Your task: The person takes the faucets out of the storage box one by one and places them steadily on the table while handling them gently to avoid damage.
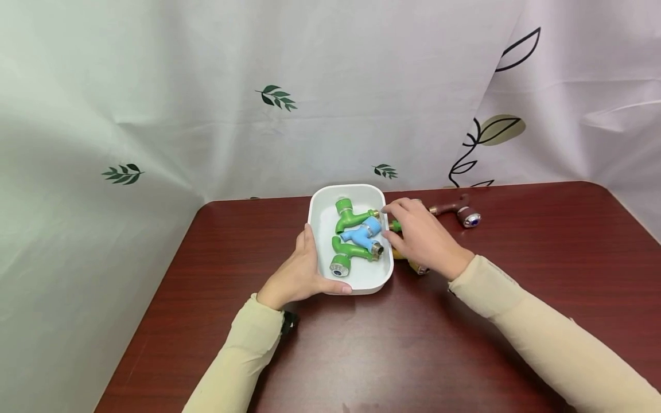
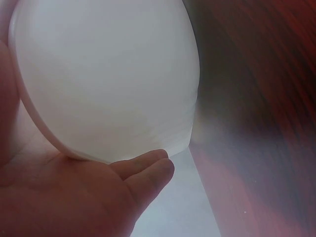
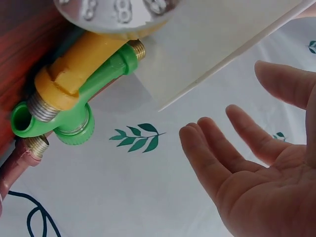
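White tray (image 1: pixel 361 281) holding three taps (image 1: pixel 364 229): my left hand (image 1: pixel 296 272) grips its near-left corner, probably steadying it; my right hand (image 1: pixel 424 236), fingers spread, holding nothing, hovers at its right rim.

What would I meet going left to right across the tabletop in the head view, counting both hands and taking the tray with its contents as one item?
Left hand → white tray → right hand → maroon tap.

head view above tray (image 1: pixel 325 217) (wrist-cams closer)
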The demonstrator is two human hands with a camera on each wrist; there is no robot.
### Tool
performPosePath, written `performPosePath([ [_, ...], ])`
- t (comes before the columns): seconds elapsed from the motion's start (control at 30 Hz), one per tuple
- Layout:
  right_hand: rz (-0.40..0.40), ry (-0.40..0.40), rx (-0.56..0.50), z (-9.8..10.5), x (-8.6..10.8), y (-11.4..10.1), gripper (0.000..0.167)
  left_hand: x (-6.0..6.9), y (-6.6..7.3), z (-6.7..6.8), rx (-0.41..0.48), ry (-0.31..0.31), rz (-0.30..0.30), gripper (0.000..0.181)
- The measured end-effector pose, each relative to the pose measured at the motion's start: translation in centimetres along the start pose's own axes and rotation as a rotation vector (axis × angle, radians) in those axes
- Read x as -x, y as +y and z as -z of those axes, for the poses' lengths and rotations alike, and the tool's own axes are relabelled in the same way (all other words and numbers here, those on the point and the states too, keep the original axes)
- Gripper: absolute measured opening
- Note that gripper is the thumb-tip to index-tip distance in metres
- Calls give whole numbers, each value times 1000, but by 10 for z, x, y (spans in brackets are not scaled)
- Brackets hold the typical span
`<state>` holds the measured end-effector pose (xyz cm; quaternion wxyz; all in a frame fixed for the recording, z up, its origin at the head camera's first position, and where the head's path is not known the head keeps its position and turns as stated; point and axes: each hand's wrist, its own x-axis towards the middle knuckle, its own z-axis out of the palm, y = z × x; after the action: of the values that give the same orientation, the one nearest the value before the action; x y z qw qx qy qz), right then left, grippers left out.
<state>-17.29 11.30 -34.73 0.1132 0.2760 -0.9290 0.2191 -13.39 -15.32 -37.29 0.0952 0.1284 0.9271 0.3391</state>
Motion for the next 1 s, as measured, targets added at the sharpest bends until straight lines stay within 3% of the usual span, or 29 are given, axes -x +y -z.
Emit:
performPosePath([
  [0.37,67,-34,55,-4,-14,-3,41,1,0,2,0,-5,-3,157],
  [1.0,62,-212,72,-17,-38,-5,37,0,0,1,-15,-12,15,157],
])
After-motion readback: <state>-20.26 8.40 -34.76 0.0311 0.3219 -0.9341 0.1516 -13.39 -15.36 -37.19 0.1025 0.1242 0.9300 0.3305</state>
